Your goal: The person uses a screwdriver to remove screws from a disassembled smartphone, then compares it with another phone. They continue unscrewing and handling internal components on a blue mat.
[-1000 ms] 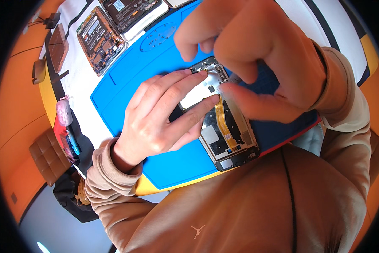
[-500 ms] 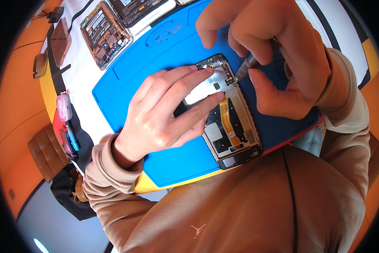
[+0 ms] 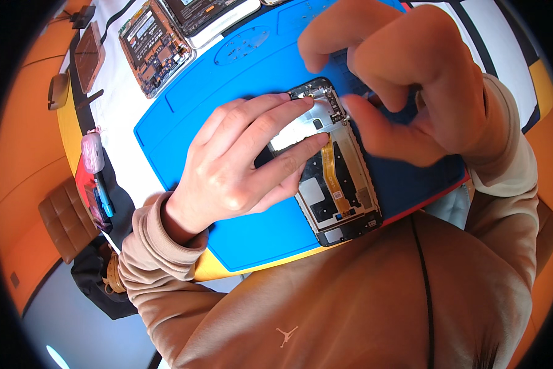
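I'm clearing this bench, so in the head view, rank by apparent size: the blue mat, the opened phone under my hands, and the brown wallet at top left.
1. Blue mat
2. Opened phone
3. Brown wallet, though it lies farther off, near the rim.

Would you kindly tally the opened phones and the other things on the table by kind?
Opened phones: 3, one under the hands, one on white, one at the top edge
Blue mats: 1
Brown cases: 1
Hands: 2, left, right
Total: 7
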Demonstrator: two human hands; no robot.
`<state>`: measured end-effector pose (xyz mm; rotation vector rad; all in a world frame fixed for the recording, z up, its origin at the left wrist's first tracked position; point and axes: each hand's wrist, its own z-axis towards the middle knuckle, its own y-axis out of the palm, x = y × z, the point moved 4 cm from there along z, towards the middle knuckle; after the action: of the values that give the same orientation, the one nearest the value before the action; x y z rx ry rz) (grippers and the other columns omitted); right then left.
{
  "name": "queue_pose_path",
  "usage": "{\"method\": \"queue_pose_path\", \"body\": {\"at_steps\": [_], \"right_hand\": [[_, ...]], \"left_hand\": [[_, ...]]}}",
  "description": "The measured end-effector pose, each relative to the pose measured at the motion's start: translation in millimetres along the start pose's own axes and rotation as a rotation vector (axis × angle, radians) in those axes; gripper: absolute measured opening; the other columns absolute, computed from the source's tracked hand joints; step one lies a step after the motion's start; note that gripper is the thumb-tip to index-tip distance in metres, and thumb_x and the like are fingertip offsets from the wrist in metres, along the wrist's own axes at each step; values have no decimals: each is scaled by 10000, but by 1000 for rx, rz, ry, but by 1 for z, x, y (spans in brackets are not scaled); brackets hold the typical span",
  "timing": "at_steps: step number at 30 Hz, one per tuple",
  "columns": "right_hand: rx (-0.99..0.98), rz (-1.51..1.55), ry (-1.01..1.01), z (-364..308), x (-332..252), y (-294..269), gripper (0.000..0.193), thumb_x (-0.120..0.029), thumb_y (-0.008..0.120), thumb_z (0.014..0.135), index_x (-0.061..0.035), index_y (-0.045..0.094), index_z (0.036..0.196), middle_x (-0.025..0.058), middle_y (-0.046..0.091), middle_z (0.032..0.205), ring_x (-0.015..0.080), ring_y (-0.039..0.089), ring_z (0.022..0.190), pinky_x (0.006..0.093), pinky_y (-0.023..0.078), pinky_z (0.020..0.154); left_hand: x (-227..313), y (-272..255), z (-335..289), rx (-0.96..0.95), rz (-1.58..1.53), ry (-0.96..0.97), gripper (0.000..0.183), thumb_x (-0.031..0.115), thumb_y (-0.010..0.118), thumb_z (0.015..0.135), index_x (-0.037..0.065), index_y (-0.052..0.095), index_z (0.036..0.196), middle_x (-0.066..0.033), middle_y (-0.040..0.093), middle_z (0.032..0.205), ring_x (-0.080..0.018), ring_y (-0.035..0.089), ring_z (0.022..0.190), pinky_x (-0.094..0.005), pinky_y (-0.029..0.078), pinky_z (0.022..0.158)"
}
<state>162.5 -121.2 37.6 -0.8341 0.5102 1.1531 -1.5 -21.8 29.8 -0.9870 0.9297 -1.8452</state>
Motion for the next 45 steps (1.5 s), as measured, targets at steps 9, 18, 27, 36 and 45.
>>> {"method": "queue_pose_path", "body": {"at_steps": [9, 18, 27, 36, 45], "right_hand": [[-13, -1, 21, 1, -1, 1, 252, -32, 707, 812, 5, 550, 1005, 120, 618, 858, 191, 618, 647, 274, 488, 576], [-21, 2, 38, 1, -3, 0, 254, -27, 692, 821, 3, 522, 1008, 131, 612, 874, 178, 617, 662, 261, 487, 580], [-21, 11, 47, 1, -3, 1, 257, -21, 676, 830, 1, 495, 1010, 142, 607, 890, 166, 617, 677, 247, 485, 584], [-19, 16, 53, 1, -3, 1, 260, -16, 661, 840, -1, 467, 1013, 152, 601, 905, 154, 616, 692, 233, 484, 588], [-29, 20, 65, 1, -1, 0, 265, -11, 645, 849, -2, 440, 1015, 163, 596, 921, 142, 615, 706, 219, 482, 592]], "left_hand": [[-1, 2, -1, 25, 1, 13, 337, 103, 722, 630, 89, 781, 961, -118, 675, 1130, -257, 635, 1019, -344, 526, 843], [-1, 0, 0, 25, 0, 15, 349, 97, 727, 622, 90, 781, 966, -115, 673, 1130, -257, 635, 1015, -344, 529, 831], [-1, 1, 0, 23, 4, 9, 347, 99, 725, 625, 92, 781, 967, -116, 673, 1134, -258, 634, 1019, -346, 528, 839], [-1, 2, -1, 24, 5, 12, 344, 98, 719, 627, 92, 782, 966, -118, 675, 1129, -259, 634, 1019, -345, 528, 844], [-2, 2, -1, 24, -1, 12, 348, 99, 719, 624, 90, 783, 966, -118, 676, 1128, -260, 634, 1015, -345, 529, 842]]}}
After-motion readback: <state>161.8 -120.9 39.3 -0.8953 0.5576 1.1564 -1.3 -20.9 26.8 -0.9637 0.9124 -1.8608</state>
